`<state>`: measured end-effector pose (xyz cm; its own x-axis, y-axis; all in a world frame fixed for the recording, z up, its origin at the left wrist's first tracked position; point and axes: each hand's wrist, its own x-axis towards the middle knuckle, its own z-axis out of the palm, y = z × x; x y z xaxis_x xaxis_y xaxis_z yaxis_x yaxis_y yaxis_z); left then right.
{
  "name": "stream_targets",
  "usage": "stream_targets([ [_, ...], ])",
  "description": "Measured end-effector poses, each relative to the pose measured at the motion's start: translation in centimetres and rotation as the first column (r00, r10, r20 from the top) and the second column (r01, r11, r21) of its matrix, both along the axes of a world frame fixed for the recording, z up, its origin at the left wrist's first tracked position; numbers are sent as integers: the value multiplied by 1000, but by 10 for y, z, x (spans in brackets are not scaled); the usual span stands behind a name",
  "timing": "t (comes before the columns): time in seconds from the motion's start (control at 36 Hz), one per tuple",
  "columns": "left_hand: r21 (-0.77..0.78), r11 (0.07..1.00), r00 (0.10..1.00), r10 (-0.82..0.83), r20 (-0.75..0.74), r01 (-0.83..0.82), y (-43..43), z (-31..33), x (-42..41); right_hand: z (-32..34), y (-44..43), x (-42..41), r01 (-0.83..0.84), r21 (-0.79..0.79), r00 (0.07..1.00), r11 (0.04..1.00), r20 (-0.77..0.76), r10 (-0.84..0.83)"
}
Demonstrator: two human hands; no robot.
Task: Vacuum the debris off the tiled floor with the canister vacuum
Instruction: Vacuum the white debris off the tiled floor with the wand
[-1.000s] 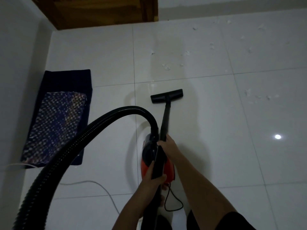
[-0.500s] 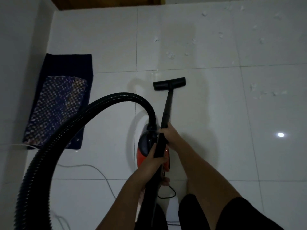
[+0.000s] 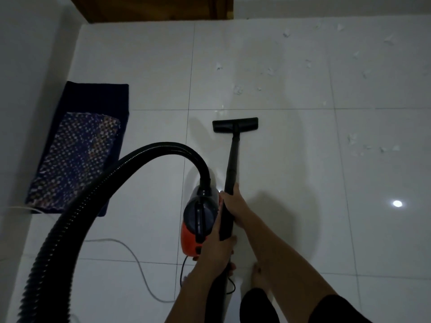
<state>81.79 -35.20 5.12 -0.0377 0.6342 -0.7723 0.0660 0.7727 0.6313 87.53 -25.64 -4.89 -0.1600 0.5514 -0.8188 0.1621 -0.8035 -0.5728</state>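
Note:
A black vacuum wand [image 3: 233, 159] runs from my hands out to a flat black floor nozzle [image 3: 235, 124] resting on the white tiled floor [image 3: 291, 183]. My right hand [image 3: 234, 206] grips the wand higher up; my left hand [image 3: 218, 243] grips it lower down. The red and black canister [image 3: 198, 224] sits on the floor just left of my hands. A ribbed black hose [image 3: 98, 194] arches from the canister round to the lower left. White paper scraps [image 3: 238, 89] lie beyond the nozzle, and more debris [image 3: 370, 145] is scattered to the right.
A dark blue mat with a patterned cloth [image 3: 77, 155] lies by the left wall. A white cable [image 3: 130, 259] and the vacuum's black cord [image 3: 184, 269] trail on the floor near my bare foot [image 3: 261, 276]. A wooden door [image 3: 151, 8] stands at the far wall.
The view has swung down and then back up. The nozzle sits just short of the tile joint before the scraps, and both hands keep their hold on the wand.

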Motion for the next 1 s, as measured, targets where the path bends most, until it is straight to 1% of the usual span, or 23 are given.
stream_targets([
  [0.14,22,999,999,36,-6,-36,10,2,12,5,13,9,-61,33,998,998,23,60],
  [0.28,-10,997,995,80,53,-80,26,3,24,2,28,16,-107,38,993,994,61,104],
  [0.42,-29,996,993,81,89,-79,40,-4,23,2,43,19,-117,24,991,993,60,116],
  [0.47,-58,994,986,99,134,-91,49,-5,18,2,48,18,-115,22,992,993,54,114],
  [0.56,-119,978,944,199,261,-173,62,-11,10,-2,60,15,-117,27,991,993,68,114],
  [0.61,-131,969,925,238,296,-208,69,-11,7,-3,68,13,-113,16,991,994,76,111],
  [0.69,-94,972,926,236,296,-218,82,-9,4,-2,79,10,-102,-3,992,995,77,102],
  [0.78,-78,978,930,207,305,-192,91,-9,1,-5,91,6,-84,-14,994,996,68,85],
  [0.92,-28,991,974,135,184,-132,105,-7,-5,-5,102,-2,-47,-24,996,999,72,49],
  [1.0,-24,992,975,128,183,-126,113,-3,-9,-7,108,-6,-34,-36,998,999,49,36],
])
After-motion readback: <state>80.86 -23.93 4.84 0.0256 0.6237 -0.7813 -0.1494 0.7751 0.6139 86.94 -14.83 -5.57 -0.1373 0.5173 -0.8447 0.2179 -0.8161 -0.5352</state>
